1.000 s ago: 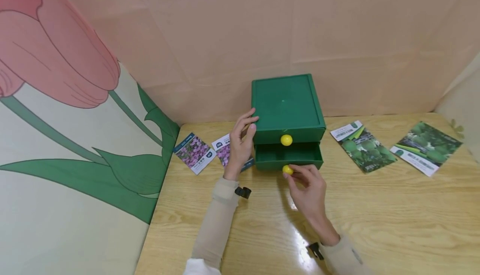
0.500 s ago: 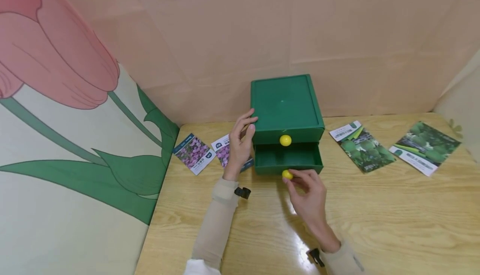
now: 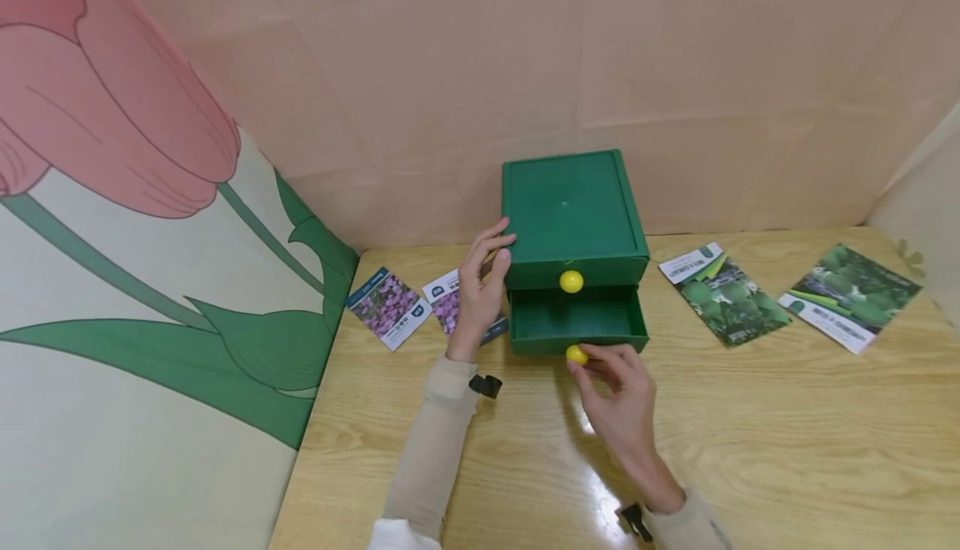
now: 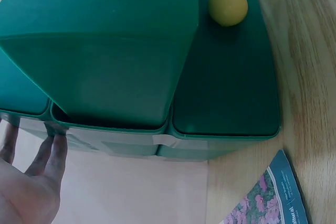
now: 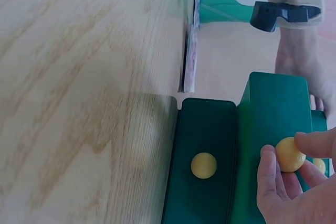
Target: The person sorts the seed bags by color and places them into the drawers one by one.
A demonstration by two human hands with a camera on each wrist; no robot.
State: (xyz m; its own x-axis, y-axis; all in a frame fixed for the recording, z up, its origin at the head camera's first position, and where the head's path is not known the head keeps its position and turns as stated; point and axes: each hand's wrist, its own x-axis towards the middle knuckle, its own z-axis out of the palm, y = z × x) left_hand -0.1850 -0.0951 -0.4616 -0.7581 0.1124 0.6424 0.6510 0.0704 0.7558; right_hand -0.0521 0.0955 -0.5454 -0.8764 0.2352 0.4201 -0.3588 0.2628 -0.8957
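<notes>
A green drawer cabinet [image 3: 566, 208] with round yellow knobs stands against the back wall. Its middle drawer [image 3: 577, 317] is pulled partly out, and the visible inside holds nothing. My right hand [image 3: 621, 396] pinches that drawer's yellow knob [image 5: 290, 154] between thumb and fingers. My left hand [image 3: 480, 296] rests on the cabinet's left side near the top front corner, fingers extended; in the left wrist view its fingertips touch the side edge. Above the pulled drawer, the top drawer's knob [image 3: 572, 282] is untouched. The closed bottom drawer [image 5: 207, 129] shows in the right wrist view.
Two packets with purple flowers, one outer [image 3: 390, 308] and one partly behind my left wrist [image 3: 448, 304], lie left of the cabinet. Two green-pictured packets, one nearer [image 3: 727, 296] and one farther [image 3: 851, 296], lie to the right on the wooden table [image 3: 787, 442].
The middle drawer has slid farther out towards me, with my right hand moving along on its knob. My left hand stays in place on the cabinet's side.
</notes>
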